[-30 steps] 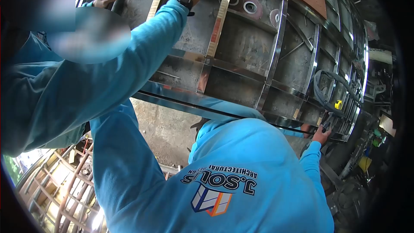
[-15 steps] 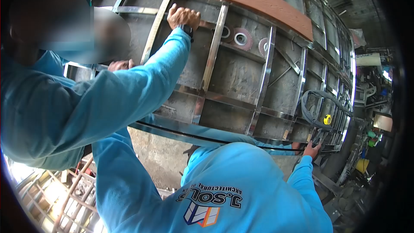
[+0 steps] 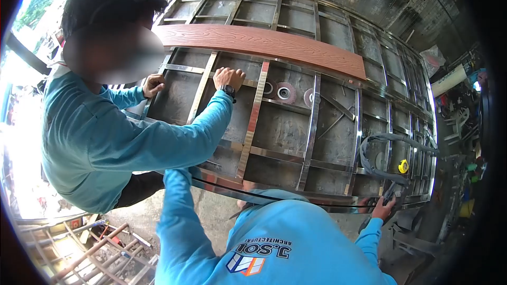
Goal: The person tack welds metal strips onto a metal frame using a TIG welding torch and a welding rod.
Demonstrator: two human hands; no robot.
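At the frame's near edge on the right, my right hand (image 3: 383, 208) is closed around a dark hand tool (image 3: 390, 192), its exact kind unclear. A loop of grey sleeved cable (image 3: 365, 153) lies close by, with a yellow tape measure (image 3: 403, 166) beside it. My left sleeve (image 3: 178, 190) reaches up to the frame on the left, where a co-worker's forearm hides the hand. Under my reach lies a large shiny metal frame (image 3: 309, 142) of crossed square tubes. A brown wood-grain plank (image 3: 264, 42) rests across it.
To my left a co-worker (image 3: 111, 142) leans over the frame, one watch-wearing hand (image 3: 228, 78) on a crossbar and the other hand (image 3: 153, 85) farther back. Several grinding discs (image 3: 286, 93) lie between the bars. A rusty lattice (image 3: 79, 253) stands low left; clutter lines the right.
The view has tilted up, showing more of the frame's far side and the whole plank. The co-worker's head is higher in view. My right hand still grips the tool.
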